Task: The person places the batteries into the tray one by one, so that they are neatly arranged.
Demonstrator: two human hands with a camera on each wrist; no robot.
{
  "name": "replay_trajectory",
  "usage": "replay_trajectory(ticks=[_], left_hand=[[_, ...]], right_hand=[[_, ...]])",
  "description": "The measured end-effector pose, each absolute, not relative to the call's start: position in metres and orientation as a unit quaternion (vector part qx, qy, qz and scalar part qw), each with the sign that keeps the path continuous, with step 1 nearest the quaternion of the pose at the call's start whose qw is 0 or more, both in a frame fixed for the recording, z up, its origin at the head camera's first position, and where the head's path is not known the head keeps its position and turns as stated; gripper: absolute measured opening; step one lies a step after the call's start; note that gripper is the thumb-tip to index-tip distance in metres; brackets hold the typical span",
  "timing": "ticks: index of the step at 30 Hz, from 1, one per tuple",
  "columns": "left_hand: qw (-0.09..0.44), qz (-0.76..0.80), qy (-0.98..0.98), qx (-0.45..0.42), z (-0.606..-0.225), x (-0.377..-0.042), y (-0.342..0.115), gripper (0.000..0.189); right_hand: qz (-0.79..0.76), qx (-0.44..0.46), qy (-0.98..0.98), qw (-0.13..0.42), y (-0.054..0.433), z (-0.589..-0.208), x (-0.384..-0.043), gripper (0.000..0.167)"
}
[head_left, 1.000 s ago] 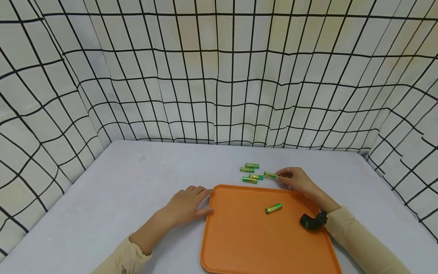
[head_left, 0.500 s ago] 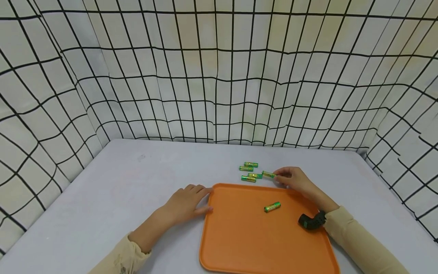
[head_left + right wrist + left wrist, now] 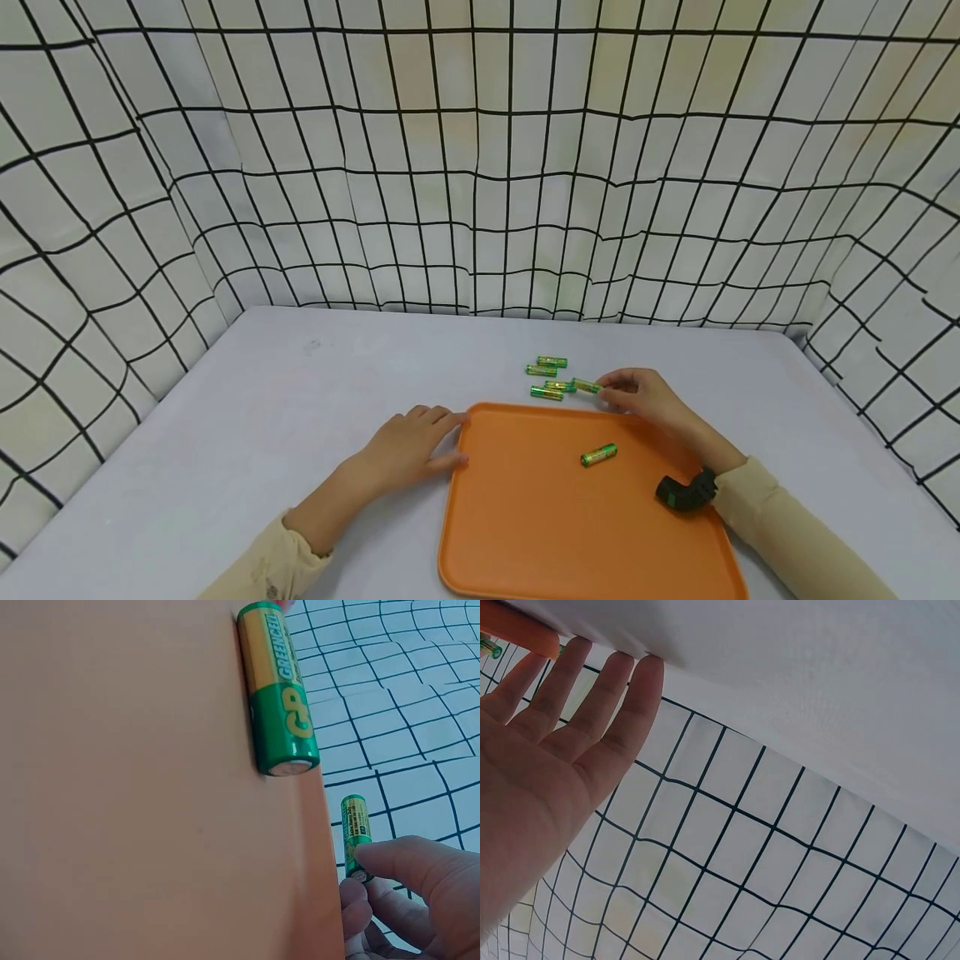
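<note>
Beyond the far edge of an orange tray [image 3: 540, 517], my right hand [image 3: 647, 395] pinches a green and gold battery [image 3: 586, 386] by its near end. The right wrist view shows the thumb and fingers on that battery [image 3: 356, 825]. Several matching batteries [image 3: 547, 393] lie loosely grouped just left of it on the table. One more battery [image 3: 598, 455] lies on the tray, its GP Greencell print readable in the right wrist view. At the tray's far left corner, my left hand [image 3: 412, 446] rests with relaxed fingers touching the rim; its fingers [image 3: 604, 712] are spread in the left wrist view.
The white table [image 3: 225, 433] reaches back to a white cloth wall with black grid lines [image 3: 480, 192], which also rises at left and right. A black wrist device [image 3: 686, 490] on the right arm hangs over the tray's right side.
My right hand has shifted slightly left with the battery, bringing it up close to the group. The left hand, the tray and the battery on it have stayed in place.
</note>
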State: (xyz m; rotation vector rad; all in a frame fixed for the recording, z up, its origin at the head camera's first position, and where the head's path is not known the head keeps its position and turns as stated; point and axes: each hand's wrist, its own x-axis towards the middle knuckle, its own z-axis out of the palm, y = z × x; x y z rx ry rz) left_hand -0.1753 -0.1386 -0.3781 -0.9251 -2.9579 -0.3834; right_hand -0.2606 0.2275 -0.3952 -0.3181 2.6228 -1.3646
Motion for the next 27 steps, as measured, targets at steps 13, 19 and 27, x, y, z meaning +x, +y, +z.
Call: replay_trajectory(ticks=[13,19,27], left_hand=[[0.012,-0.12,-0.947,-0.297,-0.3806,-0.176,-0.1382,0.052],[0.015,-0.118,-0.947,-0.298,-0.3801,-0.1757,-0.1381,0.053],[0.016,-0.118,-0.947,-0.297,-0.3805,-0.1756,-0.1384,0.052]], right_hand=[[-0.464,-0.154,0.868,0.083,0.2258,-0.3958,-0.2546,0.029],[-0.464,-0.152,0.868,0.085,0.2241,-0.3941,-0.2522,0.029],[-0.46,-0.157,0.87,0.082,0.223,-0.3934,-0.2503,0.028]])
